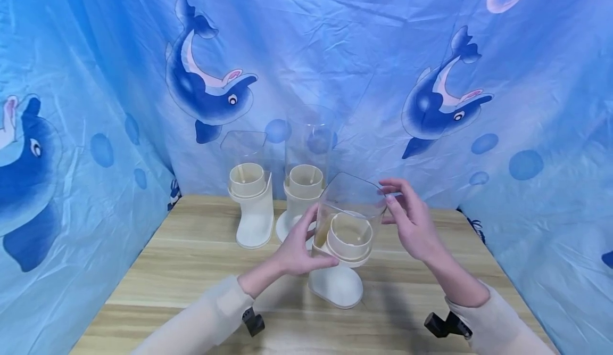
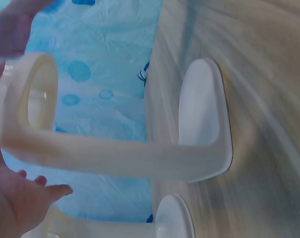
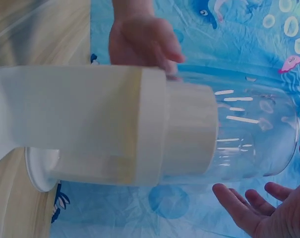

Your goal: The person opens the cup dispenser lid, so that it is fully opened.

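In the head view, the person's left hand [image 1: 299,246] grips the clear tube [image 1: 353,203] low down, its thumb across the front of the white front stand [image 1: 349,263]. The tube sits around that stand's upper ring, its squared rim tipped toward me. The right hand [image 1: 414,219], to the right of the front stand, has its fingers loosely spread at the tube's top corner; I can't make out how firmly they touch. Behind the front stand and to its left are a middle stand [image 1: 298,203] with a taller round tube [image 1: 310,142] and, farther left, another stand [image 1: 254,219] with a shorter squared tube [image 1: 244,147]. All three stands rest on the wood-grain surface [image 1: 201,280], with a blue dolphin-print cloth [image 1: 306,51] hanging behind.

The left wrist view runs sideways: the front stand's post crosses it, its flat foot on the surface, the left hand's fingers stretching past the post.

In the right wrist view, the tube encircles the front stand's ring, and the right hand's relaxed fingers lie just beside its wall.
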### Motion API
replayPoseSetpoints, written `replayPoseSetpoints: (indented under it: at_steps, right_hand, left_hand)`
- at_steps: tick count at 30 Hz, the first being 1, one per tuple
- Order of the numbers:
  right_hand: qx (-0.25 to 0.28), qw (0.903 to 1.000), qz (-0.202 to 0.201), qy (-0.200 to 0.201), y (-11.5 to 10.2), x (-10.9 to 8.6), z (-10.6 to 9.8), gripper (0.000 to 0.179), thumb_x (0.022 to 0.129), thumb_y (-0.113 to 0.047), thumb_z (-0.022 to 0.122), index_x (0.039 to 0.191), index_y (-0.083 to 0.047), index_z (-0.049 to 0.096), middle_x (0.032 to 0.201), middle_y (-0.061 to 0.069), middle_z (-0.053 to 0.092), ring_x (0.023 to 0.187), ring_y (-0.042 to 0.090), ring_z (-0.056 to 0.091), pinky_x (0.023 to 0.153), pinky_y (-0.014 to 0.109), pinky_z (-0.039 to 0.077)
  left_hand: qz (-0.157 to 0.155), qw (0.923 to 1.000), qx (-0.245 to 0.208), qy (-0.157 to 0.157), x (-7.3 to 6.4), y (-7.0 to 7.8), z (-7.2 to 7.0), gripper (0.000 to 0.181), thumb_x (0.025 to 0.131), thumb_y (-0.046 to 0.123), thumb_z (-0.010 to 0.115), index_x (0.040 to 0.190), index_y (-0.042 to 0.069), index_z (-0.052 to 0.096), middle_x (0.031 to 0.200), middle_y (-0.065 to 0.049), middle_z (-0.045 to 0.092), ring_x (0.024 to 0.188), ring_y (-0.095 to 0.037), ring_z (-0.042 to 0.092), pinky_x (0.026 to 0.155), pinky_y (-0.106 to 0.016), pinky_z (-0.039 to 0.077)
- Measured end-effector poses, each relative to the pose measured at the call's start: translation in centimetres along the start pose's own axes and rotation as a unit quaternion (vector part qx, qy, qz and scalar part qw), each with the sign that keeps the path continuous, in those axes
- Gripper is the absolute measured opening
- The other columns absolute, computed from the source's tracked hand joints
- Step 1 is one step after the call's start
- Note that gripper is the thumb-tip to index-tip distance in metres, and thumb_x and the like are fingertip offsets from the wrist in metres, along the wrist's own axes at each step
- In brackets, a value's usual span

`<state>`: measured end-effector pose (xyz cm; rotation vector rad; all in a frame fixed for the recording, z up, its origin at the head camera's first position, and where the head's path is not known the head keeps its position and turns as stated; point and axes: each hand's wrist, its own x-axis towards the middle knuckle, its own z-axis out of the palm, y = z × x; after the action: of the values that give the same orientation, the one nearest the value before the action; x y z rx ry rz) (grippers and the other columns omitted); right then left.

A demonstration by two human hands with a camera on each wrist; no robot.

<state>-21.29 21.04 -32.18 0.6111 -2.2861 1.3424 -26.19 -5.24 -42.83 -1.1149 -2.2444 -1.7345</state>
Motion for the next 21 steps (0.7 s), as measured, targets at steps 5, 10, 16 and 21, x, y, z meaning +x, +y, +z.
replayPoseSetpoints:
  at_steps: [5, 10, 16, 21]
  right_hand:
    - [-0.003, 1.0, 0.008, 0.0, -0.4, -0.2, 0.3, 0.03, 0.113, -0.012, 0.047, 0.14, 0.0, 0.055, 0.121, 0.019, 0.068, 0.096, 0.015, 0.07, 0.071, 0.029, 0.066]
    - [-0.013, 0.9998, 0.014, -0.007, -0.4, 0.0, 0.5, 0.031, 0.112, -0.011, 0.049, 0.14, 0.001, 0.055, 0.124, 0.019, 0.07, 0.1, 0.015, 0.071, 0.074, 0.03, 0.066]
    - [0.004, 0.9996, 0.029, -0.002, -0.4, 0.2, 0.3, 0.03, 0.113, -0.012, 0.045, 0.139, 0.001, 0.055, 0.124, 0.022, 0.069, 0.099, 0.014, 0.069, 0.074, 0.032, 0.067]
    - [-0.004, 0.9993, 0.035, -0.011, -0.5, 0.3, 0.3, 0.031, 0.113, -0.014, 0.045, 0.139, 0.0, 0.055, 0.124, 0.021, 0.07, 0.099, 0.017, 0.07, 0.074, 0.032, 0.067]
  left_hand:
    - [0.02, 0.9984, -0.028, -0.044, 0.0, -0.6, -0.3, 0.124, 0.076, 0.015, 0.093, 0.171, 0.015, 0.013, 0.166, -0.02, 0.041, 0.154, -0.04, 0.042, 0.119, -0.057, 0.048]
    - [0.003, 0.9998, -0.016, -0.008, -0.2, -0.9, 0.2, 0.117, 0.073, 0.019, 0.097, 0.167, 0.024, 0.028, 0.151, -0.01, 0.058, 0.141, -0.031, 0.057, 0.111, -0.046, 0.056]
    - [0.003, 0.9998, -0.018, 0.002, -0.2, -1.0, 0.3, 0.127, 0.07, 0.019, 0.099, 0.169, 0.026, 0.021, 0.159, -0.011, 0.049, 0.146, -0.034, 0.051, 0.117, -0.056, 0.05]
    - [0.007, 0.9994, -0.033, -0.004, 0.1, -1.2, 0.0, 0.129, 0.069, 0.014, 0.098, 0.17, 0.026, 0.019, 0.155, -0.015, 0.054, 0.143, -0.036, 0.055, 0.117, -0.055, 0.05]
